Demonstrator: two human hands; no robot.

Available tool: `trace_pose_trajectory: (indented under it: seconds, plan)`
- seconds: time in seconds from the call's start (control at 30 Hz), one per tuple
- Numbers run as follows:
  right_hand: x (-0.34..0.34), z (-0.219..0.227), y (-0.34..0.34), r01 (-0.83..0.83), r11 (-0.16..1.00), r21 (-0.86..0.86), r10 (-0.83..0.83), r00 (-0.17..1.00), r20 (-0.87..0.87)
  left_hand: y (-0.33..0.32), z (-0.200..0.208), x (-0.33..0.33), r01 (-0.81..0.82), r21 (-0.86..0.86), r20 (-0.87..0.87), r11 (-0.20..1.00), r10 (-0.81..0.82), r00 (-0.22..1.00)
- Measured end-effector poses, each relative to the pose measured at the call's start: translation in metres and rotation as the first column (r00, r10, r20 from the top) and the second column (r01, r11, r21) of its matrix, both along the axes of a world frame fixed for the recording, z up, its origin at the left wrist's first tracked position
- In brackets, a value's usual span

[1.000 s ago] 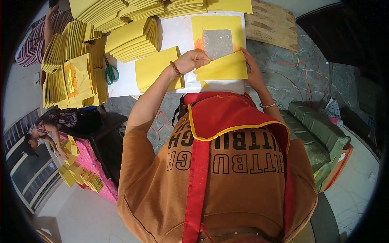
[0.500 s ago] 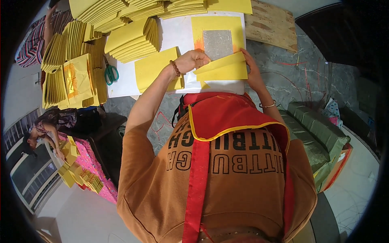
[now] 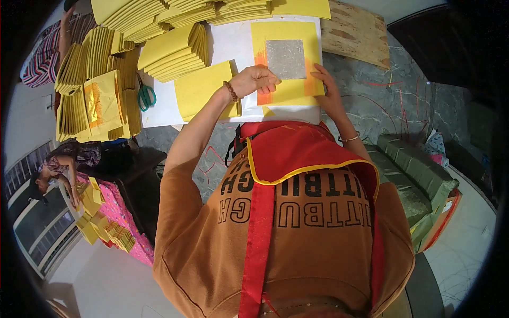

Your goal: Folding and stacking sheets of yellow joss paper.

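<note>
A flat yellow paper sheet (image 3: 292, 94) bears a silver-grey square (image 3: 286, 59) between orange-stained sides. Over the sheet's left part, my left hand (image 3: 255, 82) has its fingers curled together. Whatever they might pinch is hidden. My right hand (image 3: 330, 90) rests at the sheet's right edge, fingers apart and extended. Beside my left wrist lies a small yellow paper stack (image 3: 201, 87), partly covered by the forearm.
Folded yellow paper bundles (image 3: 177, 53) crowd the white tabletop (image 3: 228, 42) at back and left. Green-handled scissors (image 3: 146, 97) lie near its left edge. A wooden board (image 3: 354, 34) is at the back right. A person (image 3: 63, 167) handles yellow paper at far left.
The yellow paper flap that both hands held raised is down, showing the whole silver square and the orange sides. My left hand has shifted slightly right; my right fingers have spread.
</note>
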State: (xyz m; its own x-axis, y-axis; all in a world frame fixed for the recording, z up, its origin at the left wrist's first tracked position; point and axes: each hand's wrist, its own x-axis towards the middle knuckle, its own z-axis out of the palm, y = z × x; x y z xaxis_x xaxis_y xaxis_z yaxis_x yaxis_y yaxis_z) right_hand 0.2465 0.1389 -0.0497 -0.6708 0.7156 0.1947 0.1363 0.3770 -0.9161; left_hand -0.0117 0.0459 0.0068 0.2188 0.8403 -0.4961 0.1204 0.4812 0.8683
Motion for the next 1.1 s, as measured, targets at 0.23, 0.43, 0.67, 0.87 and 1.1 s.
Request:
trace_pose_trajectory:
  seconds: [0.23,0.43,0.67,0.87,1.1]
  plan:
    - [-0.014,0.011,0.006,0.161,0.985,0.057,-0.165,0.982,0.088,-0.013,0.023,0.020,-0.116,0.274,0.002,0.955,0.120,0.993]
    - [-0.011,0.006,0.019,0.121,0.992,-0.042,-0.117,0.989,0.091,-0.023,0.035,0.049,0.600,0.466,-0.846,0.651,0.128,0.518]
    - [-0.009,0.015,0.020,0.023,0.990,-0.138,-0.017,0.999,0.045,-0.029,0.022,0.050,0.626,0.414,-0.887,0.661,0.138,0.441]
    - [-0.006,0.011,0.021,0.005,0.981,-0.193,0.003,0.999,0.039,-0.023,0.018,0.035,0.578,0.524,-0.782,0.625,0.084,0.617]
    - [-0.004,0.008,0.021,0.011,0.892,-0.451,-0.063,0.993,-0.101,-0.015,0.012,0.018,0.485,0.632,-0.644,0.605,0.061,0.762]
